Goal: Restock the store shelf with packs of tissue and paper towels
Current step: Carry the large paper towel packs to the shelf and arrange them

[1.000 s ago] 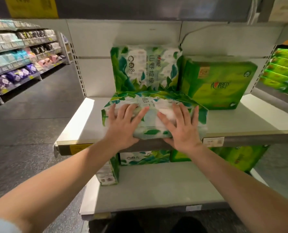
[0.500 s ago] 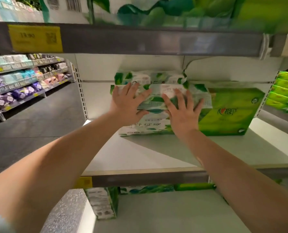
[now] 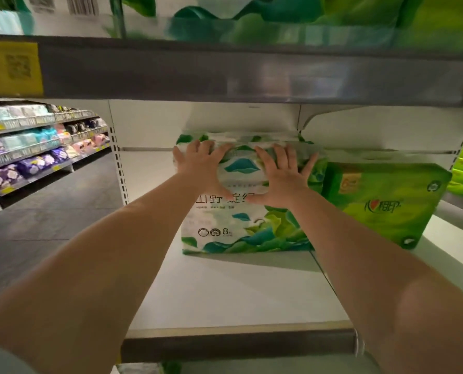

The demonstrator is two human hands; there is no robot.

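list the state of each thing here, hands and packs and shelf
left hand: fingers spread, pressing the top pack's front
right hand: fingers spread, pressing the top pack's front
top pack: stacked on the bottom pack
bottom pack: upright on the shelf
green pack: upright beside the stack
shelf: front part bare

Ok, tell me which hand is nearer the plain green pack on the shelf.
Right. The right hand presses the leaf-print pack just beside the green pack; the left hand rests on the leaf-print pack's far side.
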